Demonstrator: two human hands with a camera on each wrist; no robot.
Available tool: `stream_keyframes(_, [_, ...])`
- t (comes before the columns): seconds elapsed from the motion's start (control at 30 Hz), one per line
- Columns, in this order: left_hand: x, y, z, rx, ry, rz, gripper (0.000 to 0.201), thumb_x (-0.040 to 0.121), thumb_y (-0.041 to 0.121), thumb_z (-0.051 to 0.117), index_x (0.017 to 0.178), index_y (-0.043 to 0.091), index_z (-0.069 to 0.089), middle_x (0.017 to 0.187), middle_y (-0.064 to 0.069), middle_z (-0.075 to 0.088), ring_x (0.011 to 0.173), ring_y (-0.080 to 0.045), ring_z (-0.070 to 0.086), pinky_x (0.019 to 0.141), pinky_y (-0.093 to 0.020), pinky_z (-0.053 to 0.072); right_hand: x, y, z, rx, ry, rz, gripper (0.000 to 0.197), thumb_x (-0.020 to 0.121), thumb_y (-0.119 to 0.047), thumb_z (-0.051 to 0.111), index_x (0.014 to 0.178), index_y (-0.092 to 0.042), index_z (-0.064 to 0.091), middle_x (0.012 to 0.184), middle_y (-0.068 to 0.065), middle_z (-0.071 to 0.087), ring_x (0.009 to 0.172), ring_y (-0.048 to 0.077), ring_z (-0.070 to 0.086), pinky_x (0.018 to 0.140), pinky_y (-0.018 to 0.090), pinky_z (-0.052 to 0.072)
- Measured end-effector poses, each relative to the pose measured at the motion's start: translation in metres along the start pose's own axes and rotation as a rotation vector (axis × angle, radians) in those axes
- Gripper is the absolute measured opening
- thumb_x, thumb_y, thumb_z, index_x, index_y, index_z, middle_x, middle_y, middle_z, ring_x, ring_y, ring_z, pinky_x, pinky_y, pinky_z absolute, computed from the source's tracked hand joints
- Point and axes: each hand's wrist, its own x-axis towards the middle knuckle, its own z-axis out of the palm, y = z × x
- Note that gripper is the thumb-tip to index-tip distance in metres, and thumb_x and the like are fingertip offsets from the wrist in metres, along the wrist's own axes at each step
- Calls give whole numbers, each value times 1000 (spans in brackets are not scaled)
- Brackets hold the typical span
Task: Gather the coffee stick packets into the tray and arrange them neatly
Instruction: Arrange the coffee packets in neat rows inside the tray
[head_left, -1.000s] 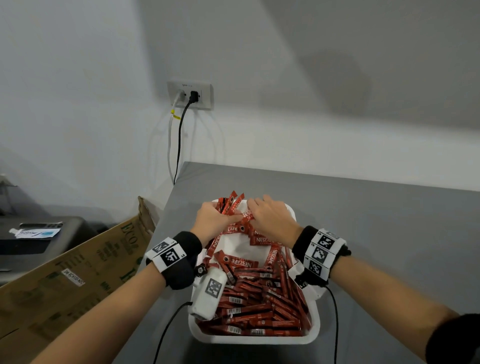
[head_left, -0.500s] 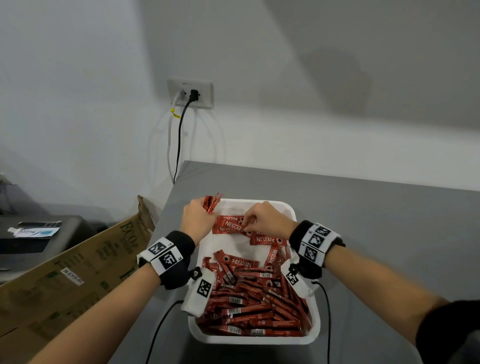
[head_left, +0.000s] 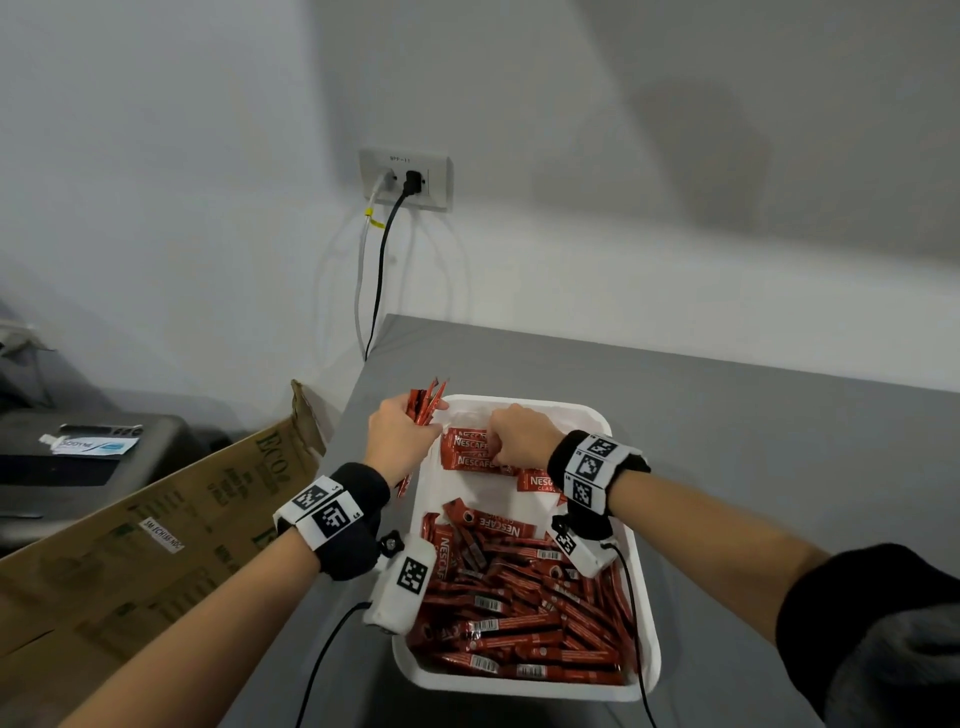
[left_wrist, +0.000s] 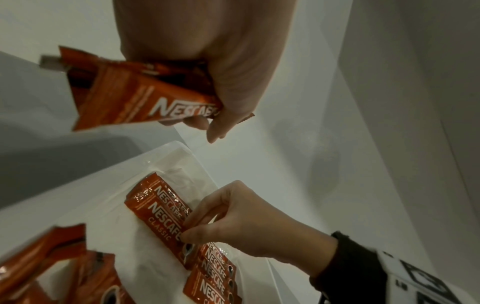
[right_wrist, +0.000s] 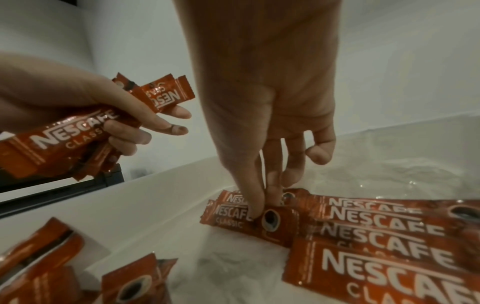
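Gripping red foil coffee stick packets (head_left: 426, 402) in curled left hand (head_left: 400, 436); pinching one flat packet (head_left: 467, 461) under right hand (head_left: 519, 436) fingertips, inside white plastic tray (head_left: 524, 691).

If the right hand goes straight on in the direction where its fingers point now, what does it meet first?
The right hand points down into the tray. First in its line is the flat packet lying under it, which the fingertips seem to touch and pinch. Below that is only the tray floor.
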Motion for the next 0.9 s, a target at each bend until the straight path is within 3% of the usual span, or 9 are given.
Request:
stream_keyframes(0.1, [0, 1, 1, -13, -16, 0, 20, 84, 1, 60, 97, 16, 64, 62, 2, 50, 52, -9, 43, 47, -9, 40, 1, 2, 2, -24, -2, -3, 13, 82, -14, 66, 92, -8, 70, 98, 7, 68, 90, 23, 63, 77, 32, 53])
stream_keyframes(0.23, [0, 1, 3, -22, -35, -8, 20, 84, 3, 60, 92, 22, 63, 69, 0, 57, 58, -12, 49, 60, -23, 49, 2, 0, 3, -51, 6, -10, 14, 77, -16, 67, 87, -7, 68, 92, 7, 69, 86, 25, 64, 73, 33, 55])
stream_keyframes(0.5, [0, -1, 3, -63, -38, 3, 14, 83, 6, 63, 84, 20, 61, 72, 0, 60, 58, -10, 55, 52, -11, 47, 0, -1, 1, -42, 17, -18, 17, 78, -15, 70, 91, -6, 68, 93, 8, 68, 86, 25, 65, 75, 36, 55])
stream_keyframes(0.57, [-2, -1, 4, -87, -70, -20, 9, 82, 8, 66, 83, 14, 60, 74, -3, 61, 62, -13, 58, 59, -17, 50, -3, 2, -13, 95, 110, 6, 14, 85, -14, 63, 92, -3, 69, 91, 10, 70, 85, 25, 66, 76, 35, 55])
stream_keyframes(0.67, [-4, 1, 8, -113, -167, -40, 16, 79, 10, 71, 84, 12, 56, 79, -5, 63, 69, -17, 61, 66, -24, 51, -15, 3, -37, 462, 344, -7, 29, 99, -22, 46, 99, 1, 63, 88, 16, 68, 71, 24, 65, 71, 38, 55])
stream_keyframes(0.73, [-6, 7, 15, -81, -225, 10, 21, 76, 10, 74, 91, 13, 59, 82, -2, 65, 70, -13, 62, 62, -19, 50, -31, -5, -44, 675, 272, -110, 33, 99, -29, 45, 107, -1, 60, 93, 13, 67, 65, 18, 63, 65, 33, 55])
stream_keyframes(0.8, [-10, 15, 22, -51, -289, 91, 26, 74, 6, 73, 96, 9, 61, 81, 0, 65, 67, -6, 61, 59, -13, 46, -44, -13, -40, 745, 199, -164, 27, 94, -30, 56, 105, -6, 60, 91, 9, 66, 59, 9, 62, 60, 26, 53])
stream_keyframes(0.9, [-18, 22, 26, -165, -379, 159, 26, 75, -3, 71, 98, -1, 61, 77, -3, 65, 56, 1, 59, 56, -13, 46, -52, -11, -34, 815, 260, -144, 13, 88, -19, 67, 95, -10, 61, 80, 0, 65, 58, 6, 62, 60, 22, 51])
